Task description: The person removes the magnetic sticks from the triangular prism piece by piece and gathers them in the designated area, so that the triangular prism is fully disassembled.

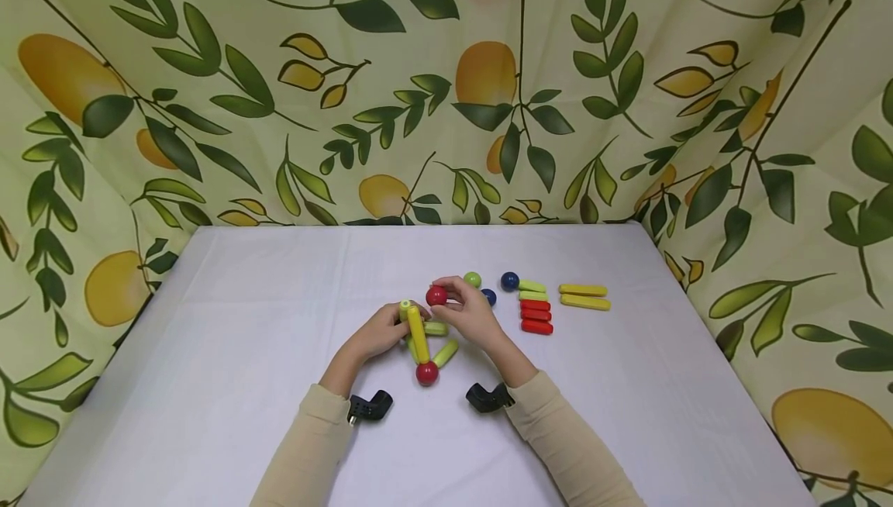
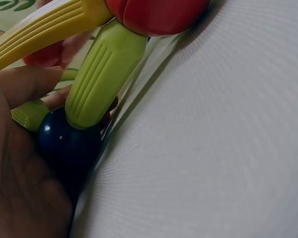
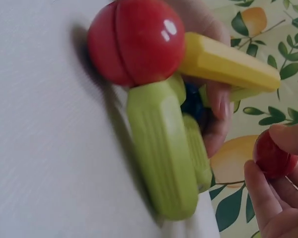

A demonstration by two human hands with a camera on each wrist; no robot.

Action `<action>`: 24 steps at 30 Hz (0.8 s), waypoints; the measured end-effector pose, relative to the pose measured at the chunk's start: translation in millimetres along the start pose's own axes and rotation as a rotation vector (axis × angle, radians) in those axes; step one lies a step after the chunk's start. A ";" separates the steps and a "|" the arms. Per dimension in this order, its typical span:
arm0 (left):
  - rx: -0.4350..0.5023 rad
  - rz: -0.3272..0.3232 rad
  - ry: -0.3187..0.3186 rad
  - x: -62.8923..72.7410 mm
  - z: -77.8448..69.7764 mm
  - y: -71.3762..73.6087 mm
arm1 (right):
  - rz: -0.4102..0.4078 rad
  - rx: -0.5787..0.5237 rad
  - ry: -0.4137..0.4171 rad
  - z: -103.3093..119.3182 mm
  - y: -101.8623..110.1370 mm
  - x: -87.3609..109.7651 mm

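My left hand (image 1: pixel 377 334) grips a blue ball (image 2: pixel 69 141) that joins part of a small stick-and-ball frame. Light green sticks (image 2: pixel 104 77) run from that ball, one reaching up to a red ball (image 1: pixel 427 373) at the frame's near corner. From this red ball a yellow stick (image 1: pixel 417 336) slants upward, and another green stick (image 3: pixel 161 153) leads off to the side. Beyond the frame my right hand (image 1: pixel 476 317) pinches a second red ball (image 1: pixel 436 295) between thumb and fingers, close to the yellow stick's upper end but apart from it.
Right of the hands lie loose pieces: a green ball (image 1: pixel 472 280), blue balls (image 1: pixel 510 281), short green sticks (image 1: pixel 532 287), several red sticks (image 1: pixel 536 327) and two longer yellow sticks (image 1: pixel 584 303). A white cloth covers the table (image 1: pixel 244 336); a leaf-patterned curtain (image 1: pixel 418 88) hangs behind.
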State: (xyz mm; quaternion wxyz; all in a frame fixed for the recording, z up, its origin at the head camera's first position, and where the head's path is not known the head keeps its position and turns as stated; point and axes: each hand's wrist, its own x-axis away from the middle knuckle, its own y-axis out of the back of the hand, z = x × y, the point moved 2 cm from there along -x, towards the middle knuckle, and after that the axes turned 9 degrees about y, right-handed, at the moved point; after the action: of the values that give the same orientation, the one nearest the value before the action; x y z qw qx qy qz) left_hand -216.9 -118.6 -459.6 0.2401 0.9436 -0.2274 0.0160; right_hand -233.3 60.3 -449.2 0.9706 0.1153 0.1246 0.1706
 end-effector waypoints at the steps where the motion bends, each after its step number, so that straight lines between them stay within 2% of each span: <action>1: 0.005 0.003 0.004 -2.1 4.4 -0.8 | -0.015 0.013 -0.008 -1.7 0.7 0.3; 4: 0.026 0.003 0.011 -9.1 18.8 -3.5 | -0.053 0.054 -0.027 -6.9 1.8 0.6; 7: 0.037 -0.012 0.024 -14.8 30.7 -5.8 | -0.094 0.074 -0.044 -23.9 1.4 -2.4; 14: 0.050 -0.020 0.019 -15.0 30.7 -6.7 | -0.108 0.157 -0.090 -36.9 -0.4 -7.3; 24: 0.036 -0.016 0.044 -14.9 29.8 -7.3 | -0.073 0.354 -0.072 -38.8 -2.9 -13.4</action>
State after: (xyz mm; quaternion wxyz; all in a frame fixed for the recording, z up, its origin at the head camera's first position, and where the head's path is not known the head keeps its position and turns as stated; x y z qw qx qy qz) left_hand -229.4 -120.3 -491.3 0.2280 0.9490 -0.2144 0.0388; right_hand -255.6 59.9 -483.8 0.9445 0.2859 0.1221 0.1064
